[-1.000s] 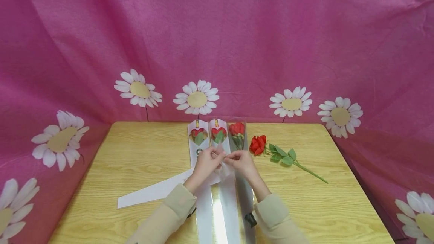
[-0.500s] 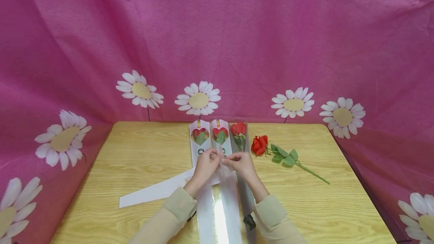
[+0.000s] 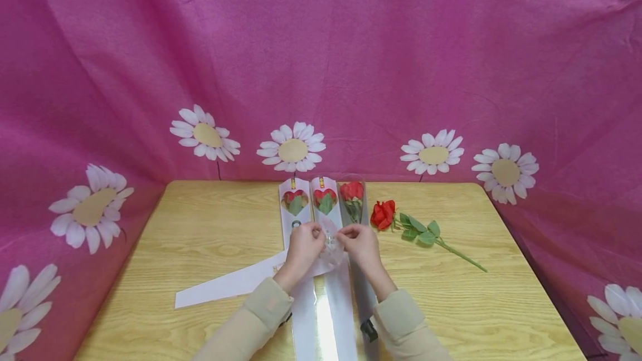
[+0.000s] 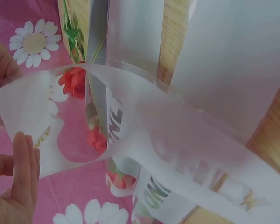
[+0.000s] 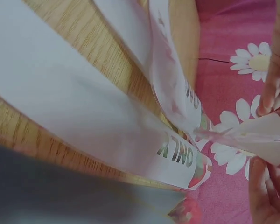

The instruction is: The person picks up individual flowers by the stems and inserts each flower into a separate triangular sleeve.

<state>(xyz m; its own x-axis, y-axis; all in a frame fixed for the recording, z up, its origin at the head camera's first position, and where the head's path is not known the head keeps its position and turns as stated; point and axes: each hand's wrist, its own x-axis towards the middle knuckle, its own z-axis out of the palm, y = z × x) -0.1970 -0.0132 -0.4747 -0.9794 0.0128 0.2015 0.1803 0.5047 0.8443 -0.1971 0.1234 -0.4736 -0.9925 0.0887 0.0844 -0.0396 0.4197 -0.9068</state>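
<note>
My left hand (image 3: 305,245) pinches the left edge of the mouth of a white and clear plastic flower sleeve (image 3: 225,286). The right hand (image 3: 362,244) pinches the opposite edge. Between the hands the mouth is spread apart, while the narrow tail slants down to the left. A clear heart-shaped window and gold print show on this sleeve (image 4: 177,154) in the left wrist view. Beneath the hands lie two white sleeves with red roses inside, a left one (image 3: 296,202) and a middle one (image 3: 325,200). Beside them is a grey sleeve with a rose (image 3: 351,194).
A loose red rose (image 3: 383,215) with green leaves lies to the right, its stem pointing toward the right front. Everything rests on a wooden table (image 3: 210,216). Behind and around the table hangs a pink cloth (image 3: 351,60) printed with daisies. A black clip-like item (image 3: 369,328) shows by the right cuff.
The fingertips have drawn slightly apart, and the sleeve's mouth, earlier bunched between them, is now spread wider. The wrapped roses and the loose rose have stayed put.
</note>
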